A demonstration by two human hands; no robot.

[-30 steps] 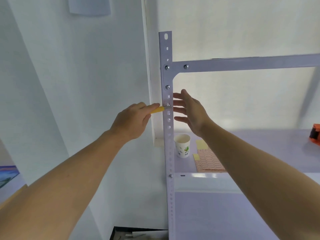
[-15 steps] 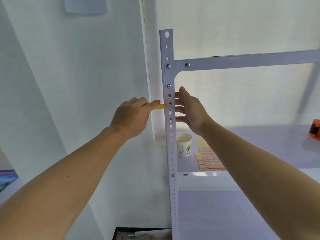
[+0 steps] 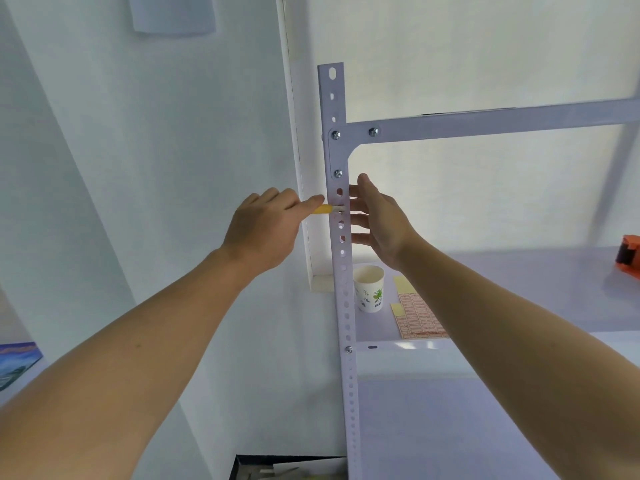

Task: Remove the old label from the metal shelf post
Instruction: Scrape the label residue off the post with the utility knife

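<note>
A white perforated metal shelf post [image 3: 346, 306] stands upright in the middle of the head view. My left hand [image 3: 266, 230] is closed around a yellow-handled scraper [image 3: 323, 209], whose metal tip rests against the front face of the post below the third bolt. Any label under the tip is too small to make out. My right hand [image 3: 379, 220] reaches behind the post at the same height, fingers apart, fingertips hidden by the post; whether they touch it I cannot tell.
A paper cup [image 3: 369, 288] and a sheet of orange labels [image 3: 417, 317] lie on the shelf board [image 3: 554, 299] just right of the post. An orange tape dispenser [image 3: 629, 252] sits at the far right. A dark box [image 3: 287, 469] lies below.
Both hands have kept their place on the post, the scraper tip still at the same hole. The camera has shifted slightly, so the post sits a little more to the right.
</note>
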